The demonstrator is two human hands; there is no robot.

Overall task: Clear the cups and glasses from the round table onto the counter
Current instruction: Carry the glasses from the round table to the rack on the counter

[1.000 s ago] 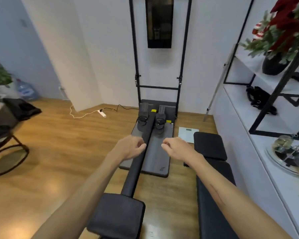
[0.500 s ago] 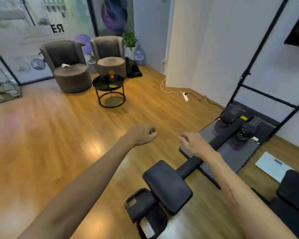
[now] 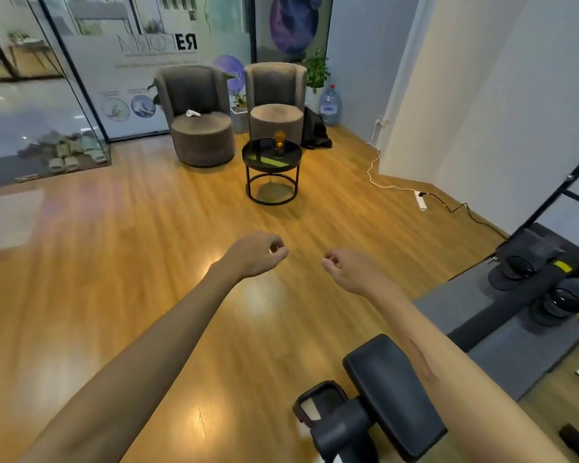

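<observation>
Approach step: amber glass [image 3: 279, 142] on round desk [image 3: 259, 162], well beyond both hands; left hand [image 3: 255, 253] and right hand [image 3: 350, 270] fingers loosely curled, empty. Next: walk over, grasp it.

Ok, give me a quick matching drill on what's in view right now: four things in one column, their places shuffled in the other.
Things:
1. amber stemmed glass
2. small white object
3. clear blue-tinted water jug
4. white power strip

Places:
A. on the wooden floor near the white wall corner
B. on the round black glass-topped table
C. on the floor in the far corner, beside the right grey armchair
D. on the seat of the left grey armchair

Pairs: 1-B, 2-D, 3-C, 4-A
</observation>
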